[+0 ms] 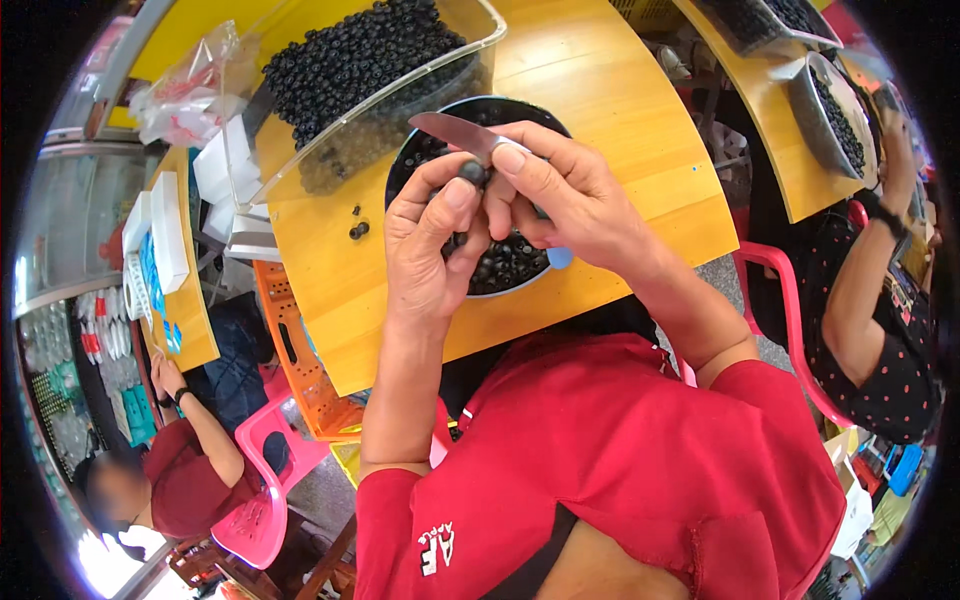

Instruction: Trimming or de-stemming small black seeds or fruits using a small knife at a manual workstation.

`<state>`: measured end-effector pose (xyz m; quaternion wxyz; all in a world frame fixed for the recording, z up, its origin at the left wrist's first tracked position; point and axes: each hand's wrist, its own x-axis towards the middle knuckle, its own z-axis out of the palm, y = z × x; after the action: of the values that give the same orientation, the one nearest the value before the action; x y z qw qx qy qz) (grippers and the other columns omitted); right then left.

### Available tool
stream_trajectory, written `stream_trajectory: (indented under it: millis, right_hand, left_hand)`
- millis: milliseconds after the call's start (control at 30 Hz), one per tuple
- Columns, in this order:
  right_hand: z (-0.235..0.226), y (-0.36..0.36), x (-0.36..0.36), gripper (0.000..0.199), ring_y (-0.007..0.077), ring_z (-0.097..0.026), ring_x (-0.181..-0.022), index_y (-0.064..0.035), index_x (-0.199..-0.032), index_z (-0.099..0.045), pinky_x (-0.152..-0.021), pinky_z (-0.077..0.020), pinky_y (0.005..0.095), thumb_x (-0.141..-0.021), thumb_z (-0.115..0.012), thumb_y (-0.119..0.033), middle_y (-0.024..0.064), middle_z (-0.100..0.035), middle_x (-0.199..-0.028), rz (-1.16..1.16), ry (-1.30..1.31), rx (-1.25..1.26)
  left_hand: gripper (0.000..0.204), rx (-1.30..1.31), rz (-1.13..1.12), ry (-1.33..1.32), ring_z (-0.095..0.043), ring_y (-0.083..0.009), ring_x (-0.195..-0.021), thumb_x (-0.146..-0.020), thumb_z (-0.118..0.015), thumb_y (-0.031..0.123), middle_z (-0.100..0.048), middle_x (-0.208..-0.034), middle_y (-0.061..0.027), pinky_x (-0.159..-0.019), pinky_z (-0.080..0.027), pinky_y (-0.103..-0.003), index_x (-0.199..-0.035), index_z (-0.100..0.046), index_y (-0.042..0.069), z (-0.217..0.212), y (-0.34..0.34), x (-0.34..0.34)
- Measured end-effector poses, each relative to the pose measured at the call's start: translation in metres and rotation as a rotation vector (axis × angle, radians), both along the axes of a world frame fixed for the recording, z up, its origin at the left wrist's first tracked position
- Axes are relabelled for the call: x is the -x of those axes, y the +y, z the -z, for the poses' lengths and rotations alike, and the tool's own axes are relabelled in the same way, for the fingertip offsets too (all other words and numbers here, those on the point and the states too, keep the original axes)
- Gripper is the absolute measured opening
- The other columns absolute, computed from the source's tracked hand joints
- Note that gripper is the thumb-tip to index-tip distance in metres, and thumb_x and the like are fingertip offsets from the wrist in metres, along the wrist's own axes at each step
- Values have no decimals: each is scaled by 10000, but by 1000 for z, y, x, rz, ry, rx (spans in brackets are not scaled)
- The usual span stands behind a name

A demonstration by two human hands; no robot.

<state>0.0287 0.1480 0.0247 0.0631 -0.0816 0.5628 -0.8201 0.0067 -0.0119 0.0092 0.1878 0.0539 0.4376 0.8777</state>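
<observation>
Between the thumb and fingers of my left hand (435, 225) is a small dark round fruit (473, 174), held over a bowl. More dark pieces show lower in that hand, partly hidden by the fingers. My right hand (570, 195) is closed on a small knife (450, 129), its blade pointing left just above the fruit. The fingers hide most of the knife's handle. Beneath both hands stands a dark round bowl (398, 172) holding several more of the black fruits (510, 262). A blue piece (560, 258) shows below my right hand at the bowl's rim; I cannot tell what it belongs to.
A clear plastic bin (470, 50) heaped with black fruits stands at the far left of the wooden table (640, 130). Loose fruits (358, 231) lie nearby. An orange crate (285, 320) stands left. People sit on both sides near pink chairs (265, 500).
</observation>
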Motion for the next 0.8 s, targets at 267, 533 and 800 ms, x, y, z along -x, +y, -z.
stream_trajectory:
  millis: [267,533,800]
  right_hand:
    - [7,15,5,211,35,-350,-413,7,-1121,-500,-382,-306,171,-965,-438,-119,96,-585,-783,128,-121,139]
    - [13,10,12,164,63,-386,-540,-36,-1095,-508,-476,-332,198,-979,-455,-140,33,-492,-772,88,-136,175]
    - [13,14,9,149,25,-308,-480,-59,-1068,-502,-398,-264,166,-982,-448,-169,-20,-394,-680,-12,-150,215]
  left_hand:
    - [250,-545,22,-34,-361,-116,-490,-884,-522,278,-399,-764,-57,-432,-296,-203,-882,-519,28,19,-123,-10]
    - [240,37,-565,-175,-327,-106,-441,-939,-464,247,-402,-727,-37,-378,-269,-220,-783,-457,63,78,-343,-168]
    - [350,556,-1149,-879,-557,-160,-867,-904,-565,398,-590,-929,-71,-674,-450,-261,-1012,-592,67,198,-374,-354]
